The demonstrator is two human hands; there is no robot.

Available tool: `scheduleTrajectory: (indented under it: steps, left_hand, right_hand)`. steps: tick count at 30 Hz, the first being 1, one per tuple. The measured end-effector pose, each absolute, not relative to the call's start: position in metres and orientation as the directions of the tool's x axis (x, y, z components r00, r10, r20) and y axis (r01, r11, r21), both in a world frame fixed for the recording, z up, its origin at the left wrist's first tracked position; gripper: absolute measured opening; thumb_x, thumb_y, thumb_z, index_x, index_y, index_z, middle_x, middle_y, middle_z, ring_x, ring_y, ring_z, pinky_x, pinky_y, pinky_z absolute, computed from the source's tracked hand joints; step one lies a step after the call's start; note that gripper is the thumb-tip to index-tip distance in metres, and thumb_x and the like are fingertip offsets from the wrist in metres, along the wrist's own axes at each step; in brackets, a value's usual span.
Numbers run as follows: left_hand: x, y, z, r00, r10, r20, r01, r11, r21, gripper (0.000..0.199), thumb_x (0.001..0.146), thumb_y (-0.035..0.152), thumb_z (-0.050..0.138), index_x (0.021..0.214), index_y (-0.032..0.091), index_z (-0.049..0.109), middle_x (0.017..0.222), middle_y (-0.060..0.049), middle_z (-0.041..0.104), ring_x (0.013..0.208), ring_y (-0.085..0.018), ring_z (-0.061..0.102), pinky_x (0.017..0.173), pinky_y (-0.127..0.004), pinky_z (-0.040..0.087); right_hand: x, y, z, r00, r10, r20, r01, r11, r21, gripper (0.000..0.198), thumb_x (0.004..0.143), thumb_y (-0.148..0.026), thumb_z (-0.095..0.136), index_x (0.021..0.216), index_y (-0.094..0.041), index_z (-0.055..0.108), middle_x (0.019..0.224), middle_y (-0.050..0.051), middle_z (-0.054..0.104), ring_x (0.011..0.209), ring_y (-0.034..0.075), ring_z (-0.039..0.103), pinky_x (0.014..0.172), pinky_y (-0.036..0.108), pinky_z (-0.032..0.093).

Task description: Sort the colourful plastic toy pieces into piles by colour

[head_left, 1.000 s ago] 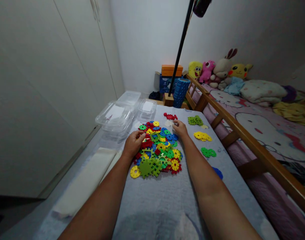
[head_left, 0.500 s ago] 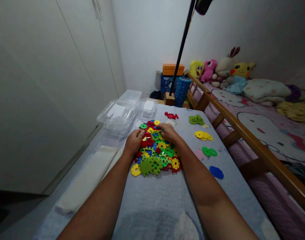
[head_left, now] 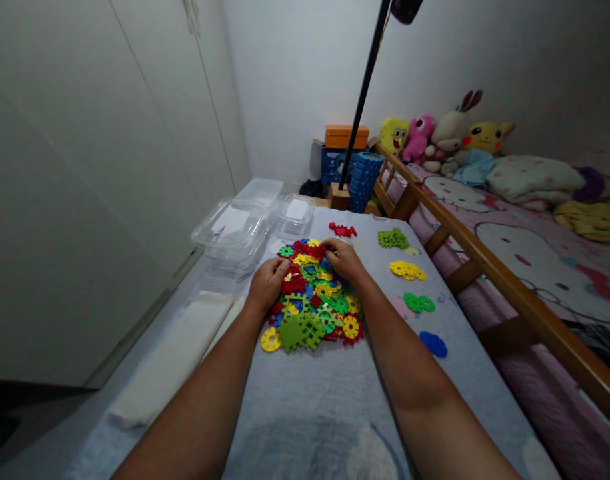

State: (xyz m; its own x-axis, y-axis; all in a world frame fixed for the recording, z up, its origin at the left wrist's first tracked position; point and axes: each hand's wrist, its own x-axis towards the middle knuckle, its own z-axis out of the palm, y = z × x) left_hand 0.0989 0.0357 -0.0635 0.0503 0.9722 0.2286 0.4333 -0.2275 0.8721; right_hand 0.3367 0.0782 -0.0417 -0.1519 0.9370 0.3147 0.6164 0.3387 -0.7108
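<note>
A heap of interlocking plastic building pieces in red, yellow, green and blue lies on the cloth-covered table. My left hand rests at the heap's left edge, its fingers curled together; whatever they hold is hidden. At the heap's far right side, my right hand has its thumb and fingers pinched at a red building piece. Square green pieces and a yellow disc lie at the near edge.
Down the right side lie sorted groups: red pieces, light green squares, yellow discs, green discs and blue discs. Clear plastic boxes stand back left, near a folded white cloth. A wooden bed rail borders the right.
My right hand has shifted slightly right, and a red piece now shows at its fingertips. My left hand stays almost in place.
</note>
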Motion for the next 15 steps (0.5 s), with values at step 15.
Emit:
scheduleTrajectory:
  steps: [15]
  left_hand:
    - [0.101,0.034,-0.062,0.059,0.973,0.223,0.433,-0.227,0.872,0.044,0.089,0.056,0.050,0.093,0.019,0.073,0.099,-0.007,0.074,0.096,-0.025,0.067,0.091,-0.037,0.049]
  right_hand:
    - [0.355,0.076,-0.038,-0.195,0.974,0.112,0.631,0.212,-0.747,0.034,0.077,-0.020,0.072,0.111,-0.015,0.074,0.109,0.007,0.071,0.084,0.016,0.063,0.083,0.030,0.052]
